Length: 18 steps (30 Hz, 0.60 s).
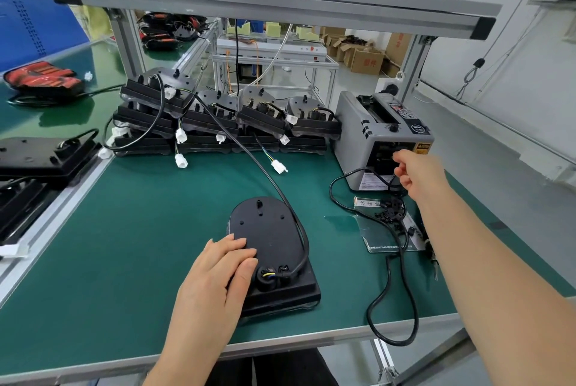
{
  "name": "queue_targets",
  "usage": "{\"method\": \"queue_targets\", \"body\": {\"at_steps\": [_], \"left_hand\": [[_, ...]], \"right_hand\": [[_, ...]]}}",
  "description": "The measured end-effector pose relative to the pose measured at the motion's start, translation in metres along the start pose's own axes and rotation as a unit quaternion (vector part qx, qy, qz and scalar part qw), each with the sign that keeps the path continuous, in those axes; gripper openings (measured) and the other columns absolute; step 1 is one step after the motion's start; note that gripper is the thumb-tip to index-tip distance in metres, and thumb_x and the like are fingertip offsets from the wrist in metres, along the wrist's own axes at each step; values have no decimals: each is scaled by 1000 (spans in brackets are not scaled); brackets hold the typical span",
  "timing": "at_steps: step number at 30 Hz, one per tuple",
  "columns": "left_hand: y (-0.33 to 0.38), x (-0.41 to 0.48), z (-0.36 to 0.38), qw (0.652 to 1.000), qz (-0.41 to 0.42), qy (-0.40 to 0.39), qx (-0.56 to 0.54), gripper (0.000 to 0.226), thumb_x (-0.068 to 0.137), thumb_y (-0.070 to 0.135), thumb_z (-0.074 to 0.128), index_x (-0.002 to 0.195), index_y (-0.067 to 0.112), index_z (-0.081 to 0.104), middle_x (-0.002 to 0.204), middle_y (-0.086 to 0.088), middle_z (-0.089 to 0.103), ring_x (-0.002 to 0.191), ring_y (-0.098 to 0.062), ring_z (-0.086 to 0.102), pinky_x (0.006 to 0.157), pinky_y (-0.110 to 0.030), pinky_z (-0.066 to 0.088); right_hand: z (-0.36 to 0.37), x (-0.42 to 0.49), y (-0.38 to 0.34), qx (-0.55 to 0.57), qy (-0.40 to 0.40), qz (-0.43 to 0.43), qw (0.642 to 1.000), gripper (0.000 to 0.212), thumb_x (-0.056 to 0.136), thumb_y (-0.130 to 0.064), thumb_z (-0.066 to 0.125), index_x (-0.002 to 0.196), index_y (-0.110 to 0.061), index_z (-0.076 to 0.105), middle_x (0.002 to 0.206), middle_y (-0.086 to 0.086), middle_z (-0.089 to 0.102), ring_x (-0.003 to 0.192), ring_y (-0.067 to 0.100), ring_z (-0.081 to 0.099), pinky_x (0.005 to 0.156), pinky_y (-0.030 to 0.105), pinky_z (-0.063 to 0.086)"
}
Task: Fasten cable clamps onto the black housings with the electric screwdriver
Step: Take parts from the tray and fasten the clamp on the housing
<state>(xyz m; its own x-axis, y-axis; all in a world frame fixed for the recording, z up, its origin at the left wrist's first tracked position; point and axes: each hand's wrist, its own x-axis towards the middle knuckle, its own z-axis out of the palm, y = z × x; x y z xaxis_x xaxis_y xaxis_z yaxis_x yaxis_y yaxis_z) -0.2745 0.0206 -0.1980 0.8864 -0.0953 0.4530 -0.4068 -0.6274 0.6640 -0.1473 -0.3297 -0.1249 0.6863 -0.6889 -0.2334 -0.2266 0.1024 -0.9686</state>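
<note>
Black housing [268, 239] lies flat on the green mat [124, 245] near the bench's front edge in the head view, and its cable [271, 177] runs back to the stacked housings [218, 124]. The left hand [215, 273] rests on it, fingers straight and gripping nothing. The right hand [417, 173] reaches to the grey tape dispenser [352, 136] with its fingers curled; whether they pinch anything cannot be told. Small black parts [391, 214] lie nearby.

A grey tape dispenser [381, 139] stands near distant cardboard boxes [363, 60].
</note>
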Motion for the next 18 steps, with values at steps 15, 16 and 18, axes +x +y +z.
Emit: {"method": "queue_targets", "body": {"at_steps": [15,16,18], "left_hand": [[-25,27,-3,990,-121,22,-71,26,95,15,52,104,34,67,107,34,54,104,11,45,86,1,28],[-27,29,-3,990,-122,15,-68,27,96,14,51,109,31,67,110,32,53,105,11,43,87,2,27],[-29,33,-4,990,-112,-7,-84,30,96,13,51,111,35,66,109,32,54,106,14,42,88,1,26]], "right_hand": [[56,-131,-3,-213,-480,-133,841,25,86,-10,62,64,-22,63,66,-5,61,67,6,54,69,22,41],[65,-140,0,-238,-502,-146,819,22,83,-12,66,64,-23,65,70,-8,63,71,5,54,76,23,41],[82,-155,7,-279,-532,-163,783,14,75,-21,71,63,-27,67,78,-9,66,79,5,56,89,26,42]]}}
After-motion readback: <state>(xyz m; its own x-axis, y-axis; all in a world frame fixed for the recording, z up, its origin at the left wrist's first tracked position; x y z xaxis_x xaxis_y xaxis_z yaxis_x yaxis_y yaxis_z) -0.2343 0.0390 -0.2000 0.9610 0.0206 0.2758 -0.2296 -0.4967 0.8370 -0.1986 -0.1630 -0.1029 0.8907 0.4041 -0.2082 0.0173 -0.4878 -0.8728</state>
